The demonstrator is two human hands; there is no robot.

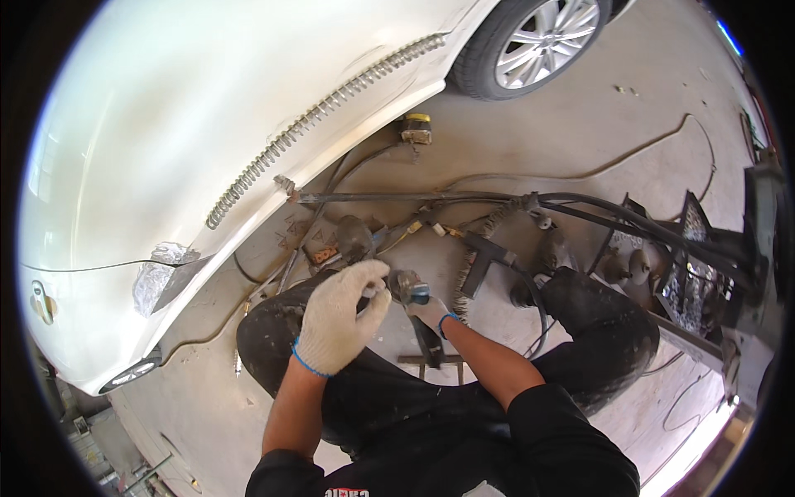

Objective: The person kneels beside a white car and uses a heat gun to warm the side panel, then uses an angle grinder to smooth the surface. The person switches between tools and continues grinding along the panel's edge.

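While the gloved left hand and right hand both grip a small dark tool just below the white car body, it could slip onto the hoses, since the grips look crowded.

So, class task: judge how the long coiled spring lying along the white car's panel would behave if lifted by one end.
The coiled spring would probably sag and sway, since it is long, thin and already curves along the car panel. It looks metal, so likely weighty for its thickness. Being round, it may roll off the sloping surface if nudged.
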